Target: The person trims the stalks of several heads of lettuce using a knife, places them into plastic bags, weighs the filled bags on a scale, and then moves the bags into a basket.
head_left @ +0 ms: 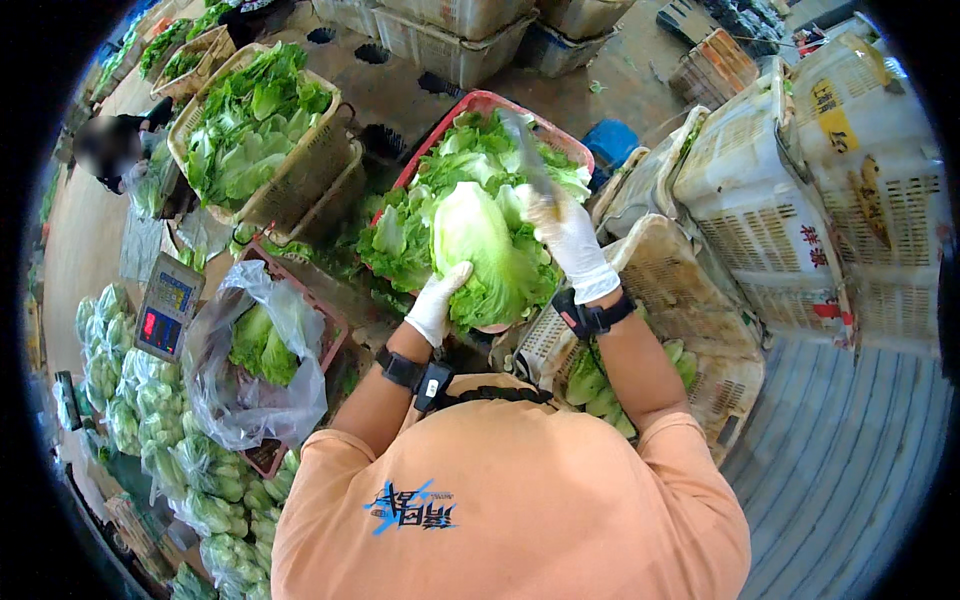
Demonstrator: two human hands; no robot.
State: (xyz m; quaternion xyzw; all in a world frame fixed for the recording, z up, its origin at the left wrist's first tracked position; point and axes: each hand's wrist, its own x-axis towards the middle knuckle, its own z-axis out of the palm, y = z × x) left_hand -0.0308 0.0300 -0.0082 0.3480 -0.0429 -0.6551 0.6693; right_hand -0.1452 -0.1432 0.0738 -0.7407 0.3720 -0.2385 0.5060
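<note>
A head of napa cabbage (468, 235), pale at its upper end and leafy green below, is held over a red crate (484, 97) heaped with loose green leaves (400, 232). My left hand (438, 304), in a white glove, grips the cabbage from its lower left side, thumb across the leaves. In my white-gloved right hand (568, 240) is a knife (529, 158). Its broad grey blade points up and away over the leaf heap, slightly blurred. The knife's handle is mostly hidden by my fingers. My right hand is just right of the cabbage.
At my left, a clear plastic bag (222, 382) lines a red crate (336, 325), with cabbage inside. A digital scale (168, 306) and several bagged cabbages (160, 430) are beyond. A yellowish crate of leaves (262, 120) stands ahead left; large white crates (740, 190) line the right.
</note>
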